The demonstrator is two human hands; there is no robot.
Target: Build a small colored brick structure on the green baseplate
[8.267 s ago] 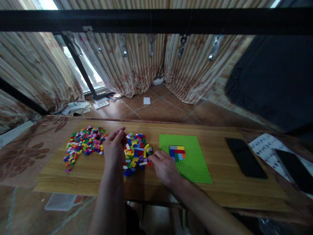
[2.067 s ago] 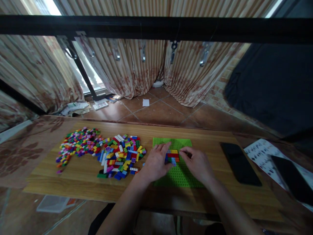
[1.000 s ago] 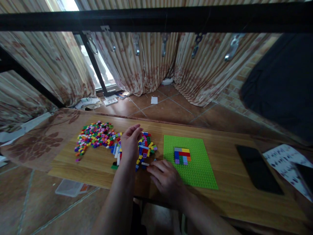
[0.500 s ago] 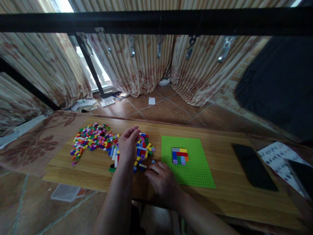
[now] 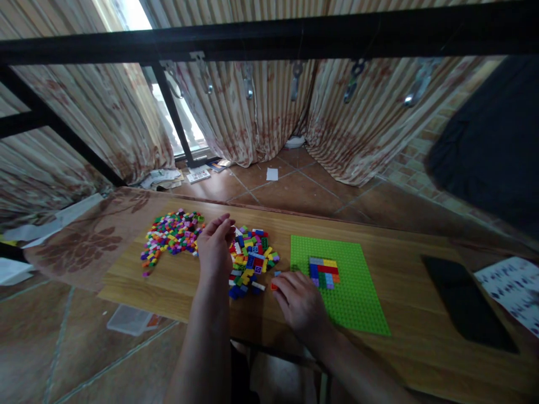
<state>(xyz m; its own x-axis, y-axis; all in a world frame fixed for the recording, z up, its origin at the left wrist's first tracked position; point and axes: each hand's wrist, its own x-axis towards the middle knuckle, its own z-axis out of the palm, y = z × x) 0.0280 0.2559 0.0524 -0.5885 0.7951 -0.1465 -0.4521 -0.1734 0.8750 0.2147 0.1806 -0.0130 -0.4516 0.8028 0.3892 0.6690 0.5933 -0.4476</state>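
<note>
My left hand (image 5: 215, 244) is raised over the left side of the near brick pile (image 5: 251, 259), its fingertips pinched together; what they hold, if anything, is hidden. Low over the wood between that pile and the green baseplate (image 5: 353, 303), my right hand (image 5: 304, 300) has its thumb and fingers closed around an orange-red brick (image 5: 273, 286). A small blue brick (image 5: 277, 273) lies just beyond those fingers. On the baseplate sits a flat block of joined bricks (image 5: 324, 270) in red, yellow, blue, green, purple and orange.
A second heap of small bricks (image 5: 174, 231) is at the table's left. At the right are a black flat object (image 5: 467, 303) and a printed sheet (image 5: 511, 289). A dark rail (image 5: 269, 45) with metal hooks crosses above; a clear plastic box (image 5: 128, 318) lies on the floor.
The view has shifted, so the table things appear farther right. An orange-red brick now shows at my right fingertips. My left hand has moved left relative to the near pile, still pinched.
</note>
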